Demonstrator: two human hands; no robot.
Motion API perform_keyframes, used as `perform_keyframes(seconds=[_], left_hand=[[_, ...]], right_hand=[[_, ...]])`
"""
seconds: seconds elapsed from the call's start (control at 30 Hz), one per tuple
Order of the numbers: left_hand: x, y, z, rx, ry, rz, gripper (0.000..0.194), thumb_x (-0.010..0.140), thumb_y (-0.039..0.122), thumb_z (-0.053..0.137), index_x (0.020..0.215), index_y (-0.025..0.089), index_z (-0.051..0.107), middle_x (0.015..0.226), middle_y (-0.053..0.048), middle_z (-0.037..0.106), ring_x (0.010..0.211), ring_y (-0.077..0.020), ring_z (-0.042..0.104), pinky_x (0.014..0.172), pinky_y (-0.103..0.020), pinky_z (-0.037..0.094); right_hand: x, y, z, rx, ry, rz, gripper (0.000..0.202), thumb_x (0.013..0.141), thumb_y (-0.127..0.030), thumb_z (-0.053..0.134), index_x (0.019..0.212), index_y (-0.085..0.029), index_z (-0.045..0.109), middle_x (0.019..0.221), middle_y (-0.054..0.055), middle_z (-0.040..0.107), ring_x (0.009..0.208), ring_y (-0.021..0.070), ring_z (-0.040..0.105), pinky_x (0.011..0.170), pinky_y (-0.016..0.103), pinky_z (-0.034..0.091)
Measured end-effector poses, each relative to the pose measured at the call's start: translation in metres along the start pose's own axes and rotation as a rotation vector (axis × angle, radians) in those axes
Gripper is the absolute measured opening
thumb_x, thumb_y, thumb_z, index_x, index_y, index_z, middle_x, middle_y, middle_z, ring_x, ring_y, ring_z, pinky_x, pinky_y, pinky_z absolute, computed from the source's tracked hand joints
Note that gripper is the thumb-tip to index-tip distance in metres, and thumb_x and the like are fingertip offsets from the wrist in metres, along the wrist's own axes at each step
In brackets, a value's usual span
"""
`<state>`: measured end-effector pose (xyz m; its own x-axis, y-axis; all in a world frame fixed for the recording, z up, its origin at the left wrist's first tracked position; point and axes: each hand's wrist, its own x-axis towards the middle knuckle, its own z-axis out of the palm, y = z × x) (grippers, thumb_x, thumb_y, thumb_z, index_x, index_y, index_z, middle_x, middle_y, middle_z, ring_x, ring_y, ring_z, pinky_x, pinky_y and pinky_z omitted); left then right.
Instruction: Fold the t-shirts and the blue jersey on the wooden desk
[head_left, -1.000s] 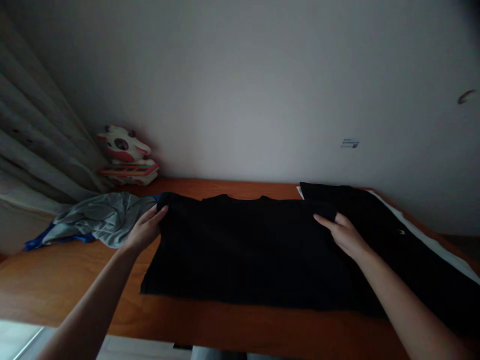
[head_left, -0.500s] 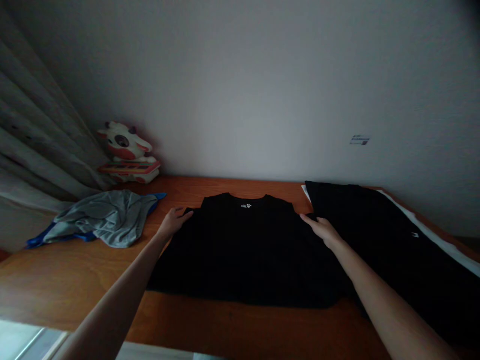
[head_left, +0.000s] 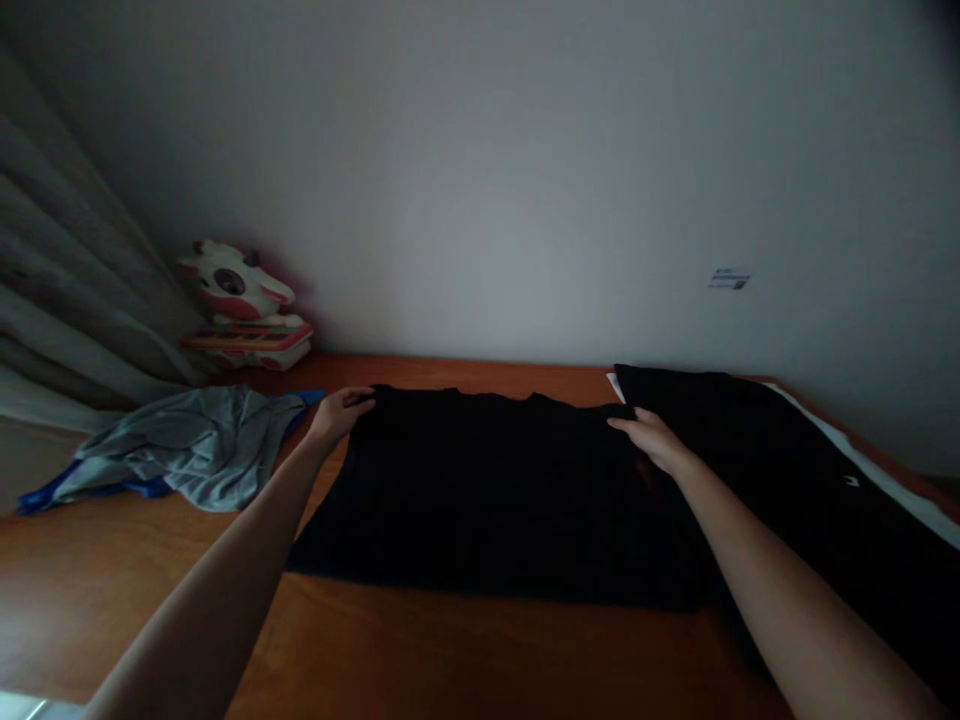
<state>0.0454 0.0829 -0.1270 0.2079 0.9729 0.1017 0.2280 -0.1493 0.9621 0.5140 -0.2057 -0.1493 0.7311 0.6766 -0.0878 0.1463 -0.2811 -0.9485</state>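
Observation:
A black T-shirt [head_left: 495, 500] is spread in front of me, its neckline toward the wall and its hem toward me. My left hand [head_left: 341, 412] pinches its upper left corner between thumb and fingers. At the upper right corner, my right hand [head_left: 649, 435] grips the cloth the same way. The top edge is stretched between both hands and looks slightly raised. The inside of the collar, with its print, is hidden now.
Black clothes [head_left: 750, 460] lie over white cloth on the right, close to my right forearm. A crumpled grey garment [head_left: 202, 440] with blue parts lies on the left of the wooden table [head_left: 420, 650]. Behind it stand a cow-shaped toy keyboard [head_left: 247, 310] and a curtain [head_left: 67, 290].
Both hands have pulled the T-shirt's top corners up and slightly apart. The top edge is now straighter, and the collar print has gone out of sight. My view has shifted slightly.

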Motion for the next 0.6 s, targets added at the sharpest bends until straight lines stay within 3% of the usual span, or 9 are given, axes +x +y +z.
perform_keyframes(seconds=[0.1, 0.23, 0.37, 0.43, 0.53, 0.6], left_hand=[[0.006, -0.007, 0.002, 0.022, -0.037, -0.030, 0.049, 0.046, 0.042, 0.092, 0.084, 0.017, 0.075, 0.092, -0.011, 0.079, 0.099, -0.0295, 0.073, 0.094, -0.042, 0.054], [0.017, 0.003, 0.009, -0.022, 0.026, 0.087, 0.050, 0.059, 0.044, 0.085, 0.100, 0.017, 0.073, 0.106, -0.012, 0.078, 0.108, -0.0291, 0.071, 0.099, -0.042, 0.053], [0.018, 0.017, 0.013, 0.097, 0.116, 0.152, 0.051, 0.073, 0.037, 0.075, 0.117, 0.016, 0.066, 0.121, -0.017, 0.072, 0.111, -0.0277, 0.070, 0.098, -0.041, 0.053], [0.005, 0.016, 0.004, 0.276, 0.079, 0.142, 0.049, 0.072, 0.037, 0.073, 0.116, 0.016, 0.065, 0.122, -0.019, 0.071, 0.106, -0.0282, 0.071, 0.093, -0.040, 0.055], [-0.039, 0.006, -0.027, 0.585, 0.014, 0.187, 0.042, 0.069, 0.047, 0.071, 0.100, 0.019, 0.068, 0.106, -0.015, 0.074, 0.095, -0.0304, 0.072, 0.084, -0.037, 0.055], [-0.080, -0.002, -0.051, 0.721, -0.050, 0.173, 0.038, 0.071, 0.058, 0.066, 0.085, 0.022, 0.069, 0.090, -0.011, 0.076, 0.086, -0.0302, 0.073, 0.078, -0.035, 0.054]], right_hand=[[0.004, -0.003, 0.004, 0.009, -0.043, 0.001, 0.025, 0.072, -0.033, 0.082, 0.089, -0.018, 0.071, 0.081, 0.010, 0.079, 0.085, 0.0300, 0.076, 0.080, 0.042, 0.061], [0.017, -0.015, 0.010, -0.014, -0.003, -0.039, 0.030, 0.081, -0.035, 0.075, 0.107, -0.020, 0.071, 0.099, 0.008, 0.080, 0.100, 0.0282, 0.075, 0.087, 0.039, 0.060], [0.020, -0.025, 0.005, -0.135, 0.021, -0.015, 0.034, 0.075, -0.043, 0.081, 0.099, -0.020, 0.074, 0.097, 0.010, 0.079, 0.106, 0.0320, 0.072, 0.091, 0.040, 0.056], [0.005, -0.022, -0.009, -0.191, 0.012, 0.017, 0.035, 0.071, -0.048, 0.084, 0.090, -0.020, 0.075, 0.089, 0.011, 0.078, 0.098, 0.0323, 0.073, 0.087, 0.039, 0.056], [-0.044, -0.007, -0.041, -0.282, -0.025, 0.074, 0.041, 0.069, -0.060, 0.081, 0.078, -0.020, 0.074, 0.077, 0.011, 0.076, 0.077, 0.0287, 0.072, 0.076, 0.039, 0.055], [-0.088, 0.007, -0.059, -0.404, -0.182, 0.093, 0.051, 0.073, -0.071, 0.070, 0.075, -0.021, 0.075, 0.076, 0.009, 0.076, 0.067, 0.0249, 0.068, 0.070, 0.036, 0.053]])
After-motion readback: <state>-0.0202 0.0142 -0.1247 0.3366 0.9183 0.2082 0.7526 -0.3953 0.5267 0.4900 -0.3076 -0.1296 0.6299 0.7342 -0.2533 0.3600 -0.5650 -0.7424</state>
